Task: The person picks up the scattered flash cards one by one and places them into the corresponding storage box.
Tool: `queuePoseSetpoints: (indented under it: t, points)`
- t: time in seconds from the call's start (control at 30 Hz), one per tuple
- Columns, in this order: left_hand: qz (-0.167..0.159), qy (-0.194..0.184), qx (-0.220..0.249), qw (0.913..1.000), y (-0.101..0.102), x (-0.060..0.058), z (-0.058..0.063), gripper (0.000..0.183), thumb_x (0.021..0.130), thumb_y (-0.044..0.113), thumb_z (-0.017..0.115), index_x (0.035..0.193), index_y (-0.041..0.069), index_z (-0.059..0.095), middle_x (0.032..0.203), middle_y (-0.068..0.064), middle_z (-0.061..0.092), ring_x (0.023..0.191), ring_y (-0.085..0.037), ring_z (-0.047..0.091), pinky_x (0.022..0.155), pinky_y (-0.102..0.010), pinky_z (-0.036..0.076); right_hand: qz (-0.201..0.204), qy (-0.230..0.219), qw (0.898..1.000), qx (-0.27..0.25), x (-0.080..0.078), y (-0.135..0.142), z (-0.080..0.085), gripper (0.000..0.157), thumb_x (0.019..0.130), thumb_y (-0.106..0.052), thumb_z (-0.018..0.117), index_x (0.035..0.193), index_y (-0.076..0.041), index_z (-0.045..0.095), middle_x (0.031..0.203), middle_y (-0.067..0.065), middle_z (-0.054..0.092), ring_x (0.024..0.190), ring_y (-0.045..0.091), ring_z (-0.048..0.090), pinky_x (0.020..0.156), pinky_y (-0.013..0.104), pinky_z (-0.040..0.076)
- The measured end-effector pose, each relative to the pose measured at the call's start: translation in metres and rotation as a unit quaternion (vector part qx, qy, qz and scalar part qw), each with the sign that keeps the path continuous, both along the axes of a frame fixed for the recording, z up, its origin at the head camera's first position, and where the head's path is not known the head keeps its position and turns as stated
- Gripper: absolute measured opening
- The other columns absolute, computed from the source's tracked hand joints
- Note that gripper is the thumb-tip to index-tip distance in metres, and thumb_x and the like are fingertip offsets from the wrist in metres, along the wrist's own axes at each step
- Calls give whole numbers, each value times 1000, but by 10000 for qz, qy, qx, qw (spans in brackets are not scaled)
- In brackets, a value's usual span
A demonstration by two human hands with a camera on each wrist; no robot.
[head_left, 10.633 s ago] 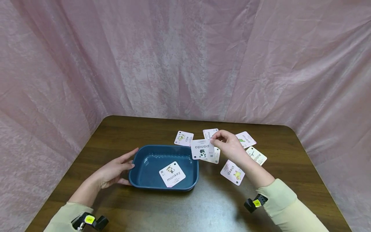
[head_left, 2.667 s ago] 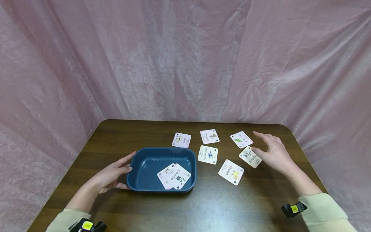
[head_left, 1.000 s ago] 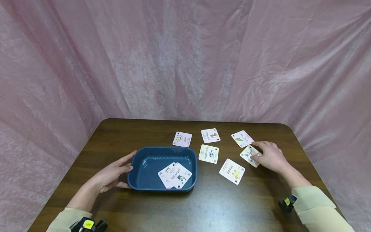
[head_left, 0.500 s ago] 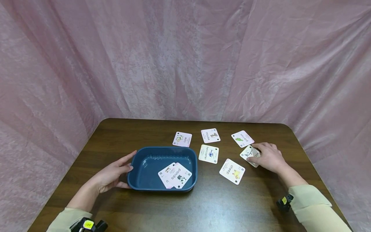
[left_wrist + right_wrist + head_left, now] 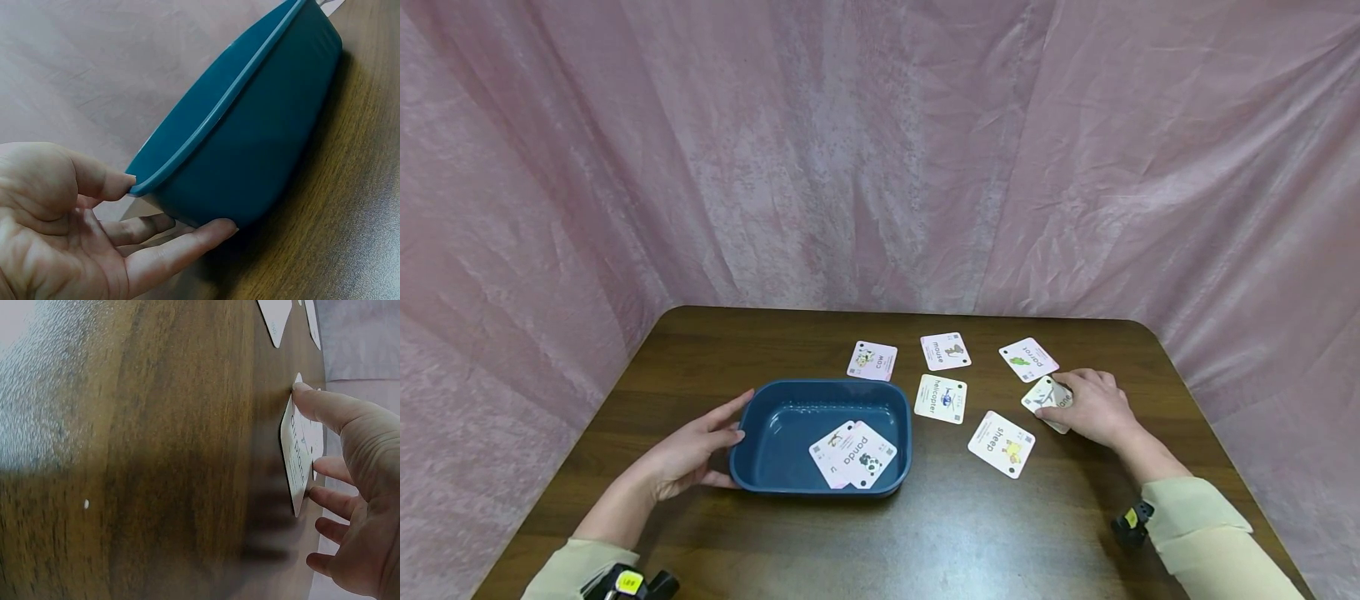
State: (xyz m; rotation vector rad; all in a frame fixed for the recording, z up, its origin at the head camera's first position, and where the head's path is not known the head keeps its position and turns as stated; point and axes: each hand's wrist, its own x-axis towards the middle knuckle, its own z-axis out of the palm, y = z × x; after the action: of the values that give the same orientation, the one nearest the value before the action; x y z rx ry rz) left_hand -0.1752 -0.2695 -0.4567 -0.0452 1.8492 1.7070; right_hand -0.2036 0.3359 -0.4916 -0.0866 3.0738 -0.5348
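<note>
My left hand (image 5: 688, 454) holds the left end of a blue tray (image 5: 269, 119), with one digit on its rim and others against its lower side. Inside, a panda card (image 5: 867, 454) overlaps a monkey card (image 5: 826, 457). At the right, my right hand (image 5: 1093, 407) pinches the airplane card (image 5: 294, 447), thumb at one edge and fingers at the opposite edge. That card lies on the table or very close to it; part of its face is covered by the hand. Just beyond it is the parrot card (image 5: 1027, 360).
Between tray and right hand lie a helicopter card (image 5: 940, 398), a mouse card (image 5: 945, 351) and a sheep card (image 5: 1001, 444). A cow card (image 5: 872, 360) sits behind the tray. Pink cloth (image 5: 865, 167) hangs round the wooden table (image 5: 970, 542).
The panda card, earlier in my right hand, now lies in the tray. My right hand has moved right and down onto the airplane card, its thumb shifting toward the near edge.
</note>
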Motion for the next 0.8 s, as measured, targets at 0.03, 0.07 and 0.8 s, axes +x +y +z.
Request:
queuePoseSetpoints:
  t: [0.03,0.07,0.8]
  points:
    - [-5,0,4,10000,0,0,0,66,110,13,45,166,27,13,166,-29,2,138,-57,37,84,-62,55,-7,6,10000,-3,0,0,-1,83,82,-55,79,139,1,58,138,32,50,127,56,34,93,72,34]
    - [-8,2,8,10000,0,0,0,66,110,13,45,166,27,13,166,-29,2,137,-57,38,84,-62,55,-14,3,10000,-15,0,0,-1,82,82,-55,79,139,1,59,138,32,50,127,56,33,93,72,34]
    - [-21,12,148,9999,-1,0,-2,67,110,12,44,166,27,12,167,-28,0,145,-56,23,86,-64,55,-147,-47,9997,-179,-4,-2,0,79,77,-51,84,128,4,62,137,32,48,127,56,31,92,70,35]
